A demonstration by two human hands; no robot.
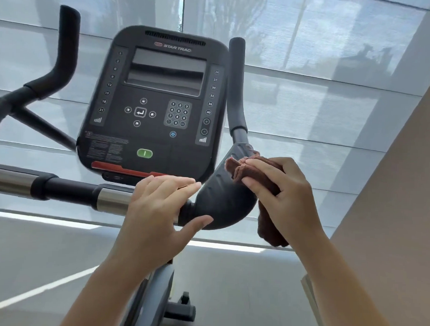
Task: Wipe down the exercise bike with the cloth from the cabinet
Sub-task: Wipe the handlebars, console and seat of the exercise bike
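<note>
The exercise bike's black console (pixel 152 107) fills the middle of the head view, with a dark screen, keypad and green button. Its handlebar (pixel 69 190) runs across below, steel and black sections ending in a curved black elbow (pixel 222 202) that rises into the right upright grip (pixel 236 85). My right hand (pixel 281 197) is shut on a folded brown cloth (pixel 243 167), pressing it against the top of that elbow; the cloth's tail hangs below the hand. My left hand (pixel 158 209) rests flat on the bar just left of the elbow, fingers together and extended, thumb under the bar.
The left upright grip (pixel 64 50) and its struts stand at the far left. Behind the bike a window with translucent blinds (pixel 310 68) spans the view. A beige wall (pixel 403 193) closes in on the right. The bike's base and foot (pixel 179 308) sit on the floor below.
</note>
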